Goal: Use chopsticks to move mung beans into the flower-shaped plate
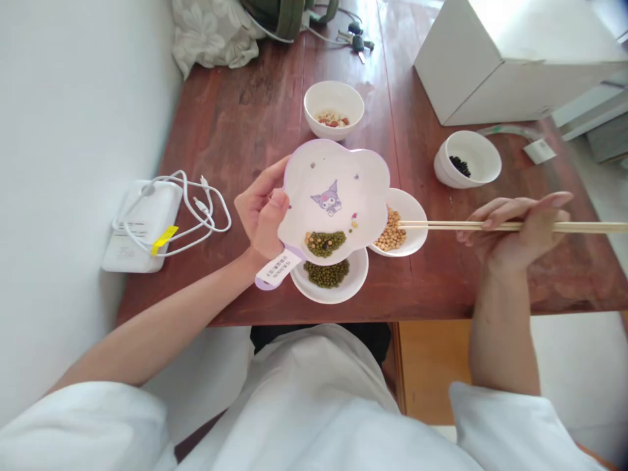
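Note:
My left hand (265, 212) grips the left rim of a flower-shaped plate (304, 196) with a cartoon print, tilted toward me. Green beans (326, 244) with a few yellow and dark ones gather at its lower edge. Beneath that edge, a white bowl (360, 278) holds more green beans (328, 273). My right hand (510, 226) is closed around a pair of chopsticks (441, 226), whose tips reach the soybeans (391, 232) in another white bowl (419, 219). The plate partly covers both bowls.
Behind the plate stands a white bowl (316, 108) of mixed nuts or beans. A bowl (485, 163) with black beans sits at right, near a large white box (490, 72). A white power bank (142, 229) with cable lies left. Keys (358, 46) and bags rest at the back.

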Demonstrator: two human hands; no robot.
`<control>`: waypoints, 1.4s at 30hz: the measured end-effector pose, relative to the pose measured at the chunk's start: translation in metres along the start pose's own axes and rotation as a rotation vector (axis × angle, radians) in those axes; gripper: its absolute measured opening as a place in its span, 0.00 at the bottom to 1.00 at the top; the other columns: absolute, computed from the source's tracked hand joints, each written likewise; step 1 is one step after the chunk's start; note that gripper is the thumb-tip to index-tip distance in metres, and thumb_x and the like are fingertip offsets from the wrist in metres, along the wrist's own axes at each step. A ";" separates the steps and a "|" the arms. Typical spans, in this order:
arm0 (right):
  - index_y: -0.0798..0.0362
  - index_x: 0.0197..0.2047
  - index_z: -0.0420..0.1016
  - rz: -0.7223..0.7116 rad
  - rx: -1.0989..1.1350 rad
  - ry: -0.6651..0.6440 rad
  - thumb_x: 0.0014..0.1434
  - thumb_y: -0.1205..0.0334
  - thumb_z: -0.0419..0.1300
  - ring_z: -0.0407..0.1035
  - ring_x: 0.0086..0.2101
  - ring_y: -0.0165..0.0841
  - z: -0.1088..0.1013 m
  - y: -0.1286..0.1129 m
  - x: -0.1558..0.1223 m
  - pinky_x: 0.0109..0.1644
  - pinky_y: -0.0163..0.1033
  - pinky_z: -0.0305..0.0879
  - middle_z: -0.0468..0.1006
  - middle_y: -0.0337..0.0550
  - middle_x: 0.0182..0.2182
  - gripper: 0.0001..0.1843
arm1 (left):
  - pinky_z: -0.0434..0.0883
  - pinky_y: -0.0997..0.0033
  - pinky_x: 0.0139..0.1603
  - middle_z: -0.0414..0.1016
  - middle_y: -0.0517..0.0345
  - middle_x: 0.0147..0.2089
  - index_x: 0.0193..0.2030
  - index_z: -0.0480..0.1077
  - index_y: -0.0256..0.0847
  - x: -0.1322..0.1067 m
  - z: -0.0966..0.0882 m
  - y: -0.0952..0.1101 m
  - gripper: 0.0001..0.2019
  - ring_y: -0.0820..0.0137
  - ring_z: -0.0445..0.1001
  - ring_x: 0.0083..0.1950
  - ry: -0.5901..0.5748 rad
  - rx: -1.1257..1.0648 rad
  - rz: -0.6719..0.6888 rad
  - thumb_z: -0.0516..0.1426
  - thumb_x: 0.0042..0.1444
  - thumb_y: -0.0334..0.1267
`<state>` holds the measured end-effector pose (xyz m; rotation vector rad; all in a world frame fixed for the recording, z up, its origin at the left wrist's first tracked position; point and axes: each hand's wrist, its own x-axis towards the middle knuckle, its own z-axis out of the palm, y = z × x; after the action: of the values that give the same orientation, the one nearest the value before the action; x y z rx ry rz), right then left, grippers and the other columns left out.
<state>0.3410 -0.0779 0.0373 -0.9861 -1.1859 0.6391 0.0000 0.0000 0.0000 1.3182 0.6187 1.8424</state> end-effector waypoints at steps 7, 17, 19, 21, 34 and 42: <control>0.55 0.12 0.70 0.012 -0.008 0.030 0.68 0.31 0.58 0.64 0.11 0.36 0.004 0.017 0.003 0.06 0.35 0.51 0.69 0.47 0.13 0.43 | 0.78 0.71 0.46 0.87 0.56 0.47 0.50 0.86 0.47 -0.004 0.009 0.020 0.20 0.67 0.84 0.45 0.016 -0.003 -0.121 0.65 0.59 0.56; 0.54 0.12 0.67 0.042 0.041 0.025 0.68 0.30 0.57 0.64 0.11 0.34 0.002 0.020 0.001 0.07 0.35 0.51 0.67 0.45 0.11 0.44 | 0.77 0.69 0.40 0.87 0.52 0.49 0.50 0.86 0.45 -0.004 0.008 0.015 0.20 0.64 0.84 0.40 -0.019 -0.013 -0.075 0.65 0.61 0.56; 0.54 0.12 0.66 0.048 0.031 0.027 0.68 0.30 0.57 0.63 0.11 0.34 0.002 0.021 0.002 0.07 0.34 0.48 0.69 0.47 0.12 0.43 | 0.72 0.70 0.32 0.87 0.53 0.44 0.50 0.87 0.45 -0.004 0.010 0.016 0.20 0.68 0.80 0.33 -0.013 -0.026 -0.073 0.65 0.61 0.57; 0.54 0.12 0.66 0.050 0.037 0.028 0.68 0.30 0.57 0.62 0.10 0.33 0.003 0.023 0.002 0.07 0.34 0.47 0.69 0.47 0.12 0.43 | 0.65 0.72 0.24 0.85 0.54 0.37 0.50 0.87 0.43 -0.004 0.011 0.016 0.20 0.73 0.73 0.26 -0.017 -0.049 -0.073 0.66 0.61 0.55; 0.54 0.16 0.71 0.085 0.082 -0.016 0.71 0.33 0.54 0.66 0.12 0.35 -0.002 0.030 0.002 0.08 0.35 0.50 0.70 0.48 0.14 0.41 | 0.55 0.78 0.20 0.77 0.57 0.26 0.53 0.85 0.37 -0.006 0.012 0.020 0.21 0.81 0.59 0.21 -0.050 -0.123 -0.103 0.66 0.63 0.53; 0.54 0.16 0.71 0.107 0.091 -0.025 0.72 0.33 0.54 0.66 0.12 0.35 -0.002 0.033 0.002 0.07 0.35 0.49 0.71 0.47 0.15 0.41 | 0.56 0.79 0.20 0.74 0.59 0.24 0.55 0.84 0.37 -0.007 0.011 0.022 0.23 0.81 0.60 0.20 -0.076 -0.126 -0.130 0.65 0.64 0.53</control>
<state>0.3465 -0.0622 0.0088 -0.9715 -1.1217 0.7851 0.0044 -0.0189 0.0158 1.2302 0.5271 1.6903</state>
